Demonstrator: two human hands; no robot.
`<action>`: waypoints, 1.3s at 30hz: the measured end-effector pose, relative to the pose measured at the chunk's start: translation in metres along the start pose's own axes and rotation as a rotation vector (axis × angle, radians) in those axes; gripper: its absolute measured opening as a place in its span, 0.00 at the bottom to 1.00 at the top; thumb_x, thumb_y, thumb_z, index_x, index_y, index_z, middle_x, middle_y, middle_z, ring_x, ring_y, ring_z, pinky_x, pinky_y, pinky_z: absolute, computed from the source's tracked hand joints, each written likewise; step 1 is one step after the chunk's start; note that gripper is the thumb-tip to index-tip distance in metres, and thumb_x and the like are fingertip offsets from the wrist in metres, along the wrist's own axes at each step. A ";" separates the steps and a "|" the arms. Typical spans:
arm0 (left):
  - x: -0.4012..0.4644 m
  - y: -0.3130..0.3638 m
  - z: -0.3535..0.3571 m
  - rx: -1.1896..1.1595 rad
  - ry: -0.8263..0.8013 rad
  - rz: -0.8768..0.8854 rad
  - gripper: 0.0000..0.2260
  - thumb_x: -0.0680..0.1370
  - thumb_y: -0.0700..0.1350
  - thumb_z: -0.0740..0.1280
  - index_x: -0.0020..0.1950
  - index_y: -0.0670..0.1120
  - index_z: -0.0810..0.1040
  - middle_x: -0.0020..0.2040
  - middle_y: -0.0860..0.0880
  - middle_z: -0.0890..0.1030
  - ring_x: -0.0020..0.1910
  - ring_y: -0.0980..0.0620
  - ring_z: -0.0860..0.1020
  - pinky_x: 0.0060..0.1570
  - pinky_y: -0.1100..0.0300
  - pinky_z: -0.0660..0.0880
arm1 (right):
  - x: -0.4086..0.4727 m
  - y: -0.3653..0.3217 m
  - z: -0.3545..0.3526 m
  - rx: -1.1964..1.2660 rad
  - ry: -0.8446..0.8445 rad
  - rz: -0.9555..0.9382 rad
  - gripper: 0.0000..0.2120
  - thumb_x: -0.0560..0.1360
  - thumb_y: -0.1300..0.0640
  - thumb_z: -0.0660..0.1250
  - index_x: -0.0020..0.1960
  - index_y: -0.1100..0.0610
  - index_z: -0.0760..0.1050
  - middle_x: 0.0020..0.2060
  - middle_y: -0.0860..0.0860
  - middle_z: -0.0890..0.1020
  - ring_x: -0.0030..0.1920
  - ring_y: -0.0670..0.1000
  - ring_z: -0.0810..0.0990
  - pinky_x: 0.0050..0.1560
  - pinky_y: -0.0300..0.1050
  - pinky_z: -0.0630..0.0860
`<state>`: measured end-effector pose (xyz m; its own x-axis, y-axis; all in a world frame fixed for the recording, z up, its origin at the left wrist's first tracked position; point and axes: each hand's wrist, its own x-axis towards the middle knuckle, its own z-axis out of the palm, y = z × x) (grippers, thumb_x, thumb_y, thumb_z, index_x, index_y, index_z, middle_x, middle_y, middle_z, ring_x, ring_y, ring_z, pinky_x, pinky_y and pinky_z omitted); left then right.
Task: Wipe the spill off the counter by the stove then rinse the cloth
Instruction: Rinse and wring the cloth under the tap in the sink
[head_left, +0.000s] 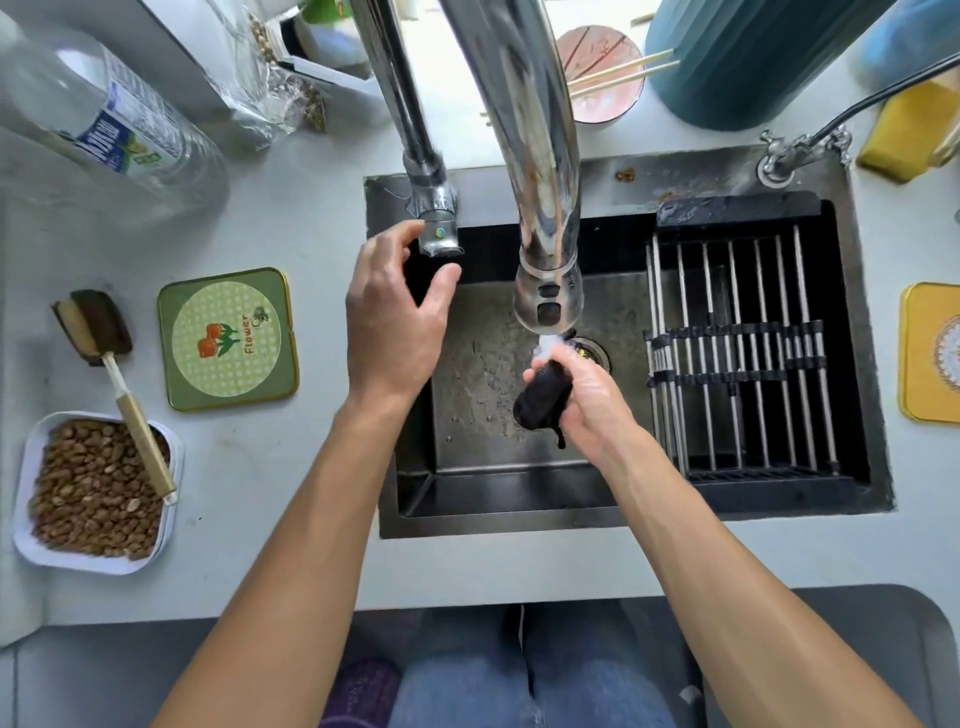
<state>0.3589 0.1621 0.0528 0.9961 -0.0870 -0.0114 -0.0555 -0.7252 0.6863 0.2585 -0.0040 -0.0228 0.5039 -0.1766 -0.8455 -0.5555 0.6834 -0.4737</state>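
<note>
My right hand (589, 400) grips a bunched black cloth (540, 402) over the dark steel sink (467, 509), right under the tall chrome faucet spout (548, 291). Water runs from the spout onto the top of the cloth. My left hand (395, 322) hovers with fingers spread just below the faucet handle (439, 234), fingertips close to its tip; whether they touch it is unclear. The sink bottom is wet near the drain (597, 356).
A black drying rack (748, 353) fills the sink's right half. On the left counter lie a green flower coaster (228, 338), a brush (98, 327), a tray of nuts (93, 488) and a plastic bottle (119, 124). A second small tap (789, 156) and a yellow coaster (930, 353) are at the right.
</note>
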 end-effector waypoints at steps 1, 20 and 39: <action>0.008 0.002 0.000 0.057 -0.049 0.079 0.16 0.83 0.47 0.72 0.70 0.47 0.81 0.65 0.47 0.83 0.64 0.51 0.81 0.66 0.60 0.76 | 0.000 -0.001 -0.001 -0.017 -0.001 -0.010 0.07 0.83 0.59 0.67 0.47 0.61 0.76 0.41 0.57 0.80 0.40 0.52 0.80 0.53 0.47 0.77; 0.027 0.013 0.007 -0.031 0.100 0.107 0.11 0.83 0.44 0.69 0.65 0.44 0.83 0.58 0.47 0.84 0.56 0.53 0.80 0.62 0.64 0.76 | -0.003 -0.007 -0.008 -0.020 0.020 -0.011 0.07 0.81 0.60 0.70 0.56 0.60 0.74 0.38 0.50 0.82 0.40 0.50 0.82 0.48 0.45 0.80; -0.056 -0.008 0.071 -0.061 -0.697 -0.233 0.10 0.79 0.50 0.72 0.60 0.52 0.83 0.45 0.56 0.85 0.48 0.53 0.83 0.42 0.65 0.73 | -0.047 -0.032 -0.029 -0.612 -0.325 -0.043 0.15 0.84 0.46 0.64 0.66 0.50 0.80 0.61 0.48 0.87 0.63 0.47 0.84 0.72 0.51 0.75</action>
<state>0.2984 0.1244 -0.0036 0.7064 -0.3638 -0.6072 0.1767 -0.7400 0.6489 0.2331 -0.0379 0.0246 0.6535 0.0917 -0.7514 -0.7554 0.1415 -0.6398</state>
